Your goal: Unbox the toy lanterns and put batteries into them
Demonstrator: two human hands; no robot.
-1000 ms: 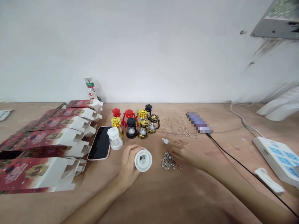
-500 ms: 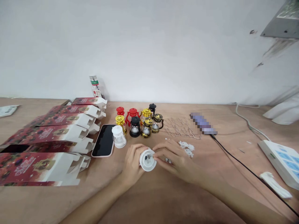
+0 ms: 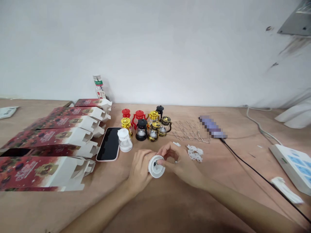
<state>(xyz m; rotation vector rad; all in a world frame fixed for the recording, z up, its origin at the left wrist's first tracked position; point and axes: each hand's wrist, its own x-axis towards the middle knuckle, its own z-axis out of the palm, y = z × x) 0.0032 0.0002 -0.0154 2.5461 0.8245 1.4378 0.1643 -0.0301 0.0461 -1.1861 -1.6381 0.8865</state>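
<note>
My left hand [image 3: 141, 168] is closed around a small white lantern [image 3: 159, 173], its round underside turned toward me. A recess in that base shows a dark and metallic part. The thumb of my right hand [image 3: 179, 165] presses into this recess, while its fingers curl against the lantern's far side. A small shiny bit shows among the right fingers, too small to make out. Another white lantern [image 3: 125, 144] stands beyond my left hand. Near my right hand lie small white plastic pieces [image 3: 195, 153] and one separate white piece [image 3: 177, 144].
Several red, gold and black mini lanterns [image 3: 141, 131] stand behind the hands. At left are a phone [image 3: 109, 144] and red printed boxes [image 3: 58, 136]. Thin wire pieces [image 3: 188, 131], a second phone [image 3: 211, 126] with a black cable, and a white power strip [image 3: 293, 166] lie right.
My right fingertips have shifted from pinching at the base recess to curling round the lantern, with the thumb pressed in. The separate white piece shows more fully. The view has shifted slightly.
</note>
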